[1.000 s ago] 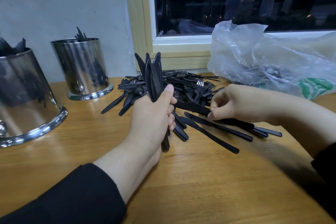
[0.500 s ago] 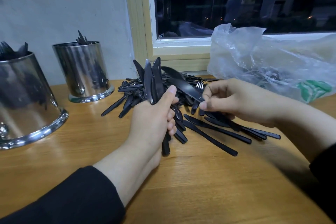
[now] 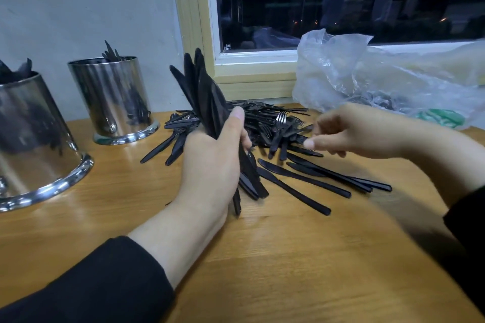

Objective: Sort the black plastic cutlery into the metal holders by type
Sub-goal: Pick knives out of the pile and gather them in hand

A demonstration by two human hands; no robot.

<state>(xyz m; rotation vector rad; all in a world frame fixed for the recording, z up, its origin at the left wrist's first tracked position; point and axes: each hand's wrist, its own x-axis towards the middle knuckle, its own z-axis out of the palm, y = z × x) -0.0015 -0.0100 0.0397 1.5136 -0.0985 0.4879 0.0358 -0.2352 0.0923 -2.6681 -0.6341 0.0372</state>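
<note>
Left hand (image 3: 212, 165) wrapped round a fanned bundle of black knives (image 3: 202, 92), blades up, above the wooden table (image 3: 288, 270). Right hand (image 3: 359, 131) loose-fingered and blurred over the cutlery pile (image 3: 267, 123), gripping nothing visible, with loose knives (image 3: 309, 178) just in front. Two metal holders (image 3: 115, 97) far left (both already stocked), crumpled plastic bag (image 3: 380, 78) behind the pile by the window (image 3: 341, 0).

Both arms are in black long sleeves, plain dark fabric with no logos or cuffs showing. The left sleeve (image 3: 86, 283) is pushed partway up the forearm, while the right sleeve (image 3: 469, 233) only peeks in at the edge. The left hand (image 3: 210, 165) and right hand (image 3: 362, 131) are bare, no rings or watch visible.
</note>
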